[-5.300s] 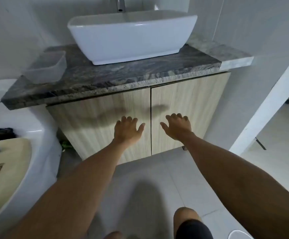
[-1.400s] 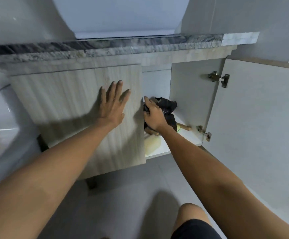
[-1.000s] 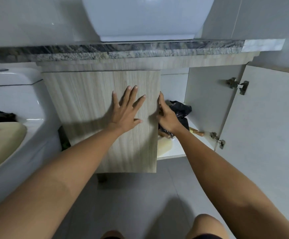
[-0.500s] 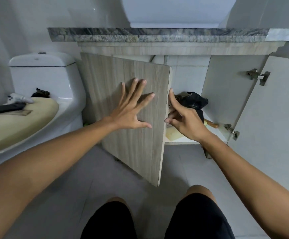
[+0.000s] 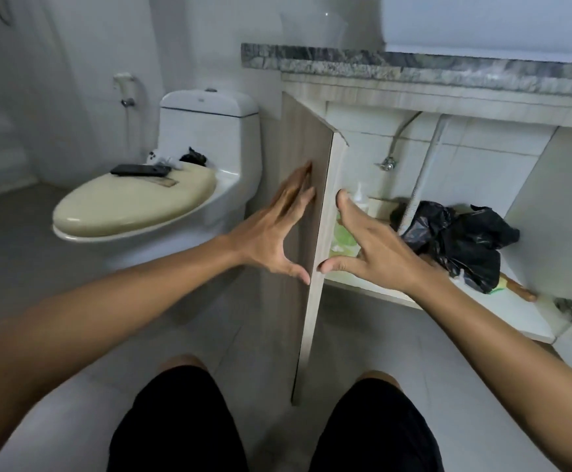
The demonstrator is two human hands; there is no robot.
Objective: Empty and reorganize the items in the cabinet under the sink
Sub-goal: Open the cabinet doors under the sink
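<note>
Both hands are spread and gripping nothing: the left hand (image 5: 274,229) lies flat on the left door's (image 5: 306,185) face, the right hand (image 5: 369,247) at its edge, likely to swing it clear. A black bag (image 5: 462,240) sits on the cabinet shelf (image 5: 516,311), mid-shelf.

I see a matt, pale wood-grain cabinet door (image 5: 306,199) under a mottled grey stone counter (image 5: 414,68). Inside lie a crinkled, glossy black plastic bag (image 5: 462,240) and a shiny metal hose (image 5: 424,165). The toilet (image 5: 209,131) looks like glossy white ceramic.
</note>
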